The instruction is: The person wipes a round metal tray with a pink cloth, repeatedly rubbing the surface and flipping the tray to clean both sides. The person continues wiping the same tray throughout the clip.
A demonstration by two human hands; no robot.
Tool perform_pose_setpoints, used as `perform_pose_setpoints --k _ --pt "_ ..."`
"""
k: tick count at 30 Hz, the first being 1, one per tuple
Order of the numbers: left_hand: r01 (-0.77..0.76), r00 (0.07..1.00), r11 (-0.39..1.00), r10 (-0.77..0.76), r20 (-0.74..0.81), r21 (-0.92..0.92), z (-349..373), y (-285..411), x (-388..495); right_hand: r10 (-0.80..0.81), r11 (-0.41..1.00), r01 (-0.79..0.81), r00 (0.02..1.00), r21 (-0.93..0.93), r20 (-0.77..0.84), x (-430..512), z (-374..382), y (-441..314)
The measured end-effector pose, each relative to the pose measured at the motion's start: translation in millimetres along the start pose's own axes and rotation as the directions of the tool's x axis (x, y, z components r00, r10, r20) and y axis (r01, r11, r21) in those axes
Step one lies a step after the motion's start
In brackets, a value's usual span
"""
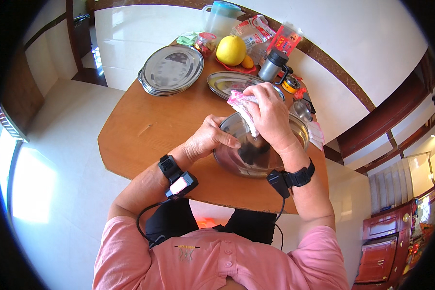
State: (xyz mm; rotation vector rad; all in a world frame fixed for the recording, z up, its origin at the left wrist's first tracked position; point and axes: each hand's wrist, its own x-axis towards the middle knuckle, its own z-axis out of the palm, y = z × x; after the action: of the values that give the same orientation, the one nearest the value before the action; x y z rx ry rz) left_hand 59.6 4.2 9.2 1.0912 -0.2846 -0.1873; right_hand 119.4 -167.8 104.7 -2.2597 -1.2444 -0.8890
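Note:
A round stainless-steel basin (253, 156) is before me at the near side of the wooden table. My left hand (212, 136) grips its left rim, the thumb lying over the inside. In my right hand (270, 114) is a folded pink-and-white cloth (244, 108), held above the basin's far part; its lower end hangs at the inner wall. Whether the cloth touches the metal I cannot tell. Just beyond the basin lies an oval steel tray (221, 81), partly hidden by my right hand.
A stack of oval steel trays (172, 69) lies at the far left of the table (137, 134). Along the wall stand a lidded plastic pitcher (221, 18), a jar (205, 42), a yellow pomelo (231, 50) and a steel mug (273, 66). Another cloth (316, 134) lies at the right edge.

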Motion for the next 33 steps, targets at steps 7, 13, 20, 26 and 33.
perform_pose_setpoints --k 7,13,20,26,33 --pt "-0.015 1.0 1.0 0.015 -0.009 -0.023 -0.5 2.4 0.2 -0.236 0.91 0.069 0.897 0.409 0.374 9.7 -28.6 2.7" --pt "-0.048 0.999 0.998 0.048 0.003 0.029 0.0 3.2 0.2 -0.219 0.952 0.104 0.889 0.288 0.401 11.6 -22.0 1.3" --pt "-0.025 0.999 1.0 0.025 0.046 -0.006 1.5 4.6 0.6 -0.062 0.921 -0.05 0.96 0.386 0.273 13.5 -1.4 -13.6" --pt "-0.166 0.982 0.982 0.173 0.079 -0.085 6.5 7.5 -0.1 -0.208 0.916 -0.095 0.72 0.391 0.662 30.8 -26.8 0.5" --pt "0.027 0.998 0.991 -0.033 0.049 0.133 3.7 11.2 -1.8 -0.088 0.994 0.03 0.777 0.103 0.623 24.8 -41.6 1.2"
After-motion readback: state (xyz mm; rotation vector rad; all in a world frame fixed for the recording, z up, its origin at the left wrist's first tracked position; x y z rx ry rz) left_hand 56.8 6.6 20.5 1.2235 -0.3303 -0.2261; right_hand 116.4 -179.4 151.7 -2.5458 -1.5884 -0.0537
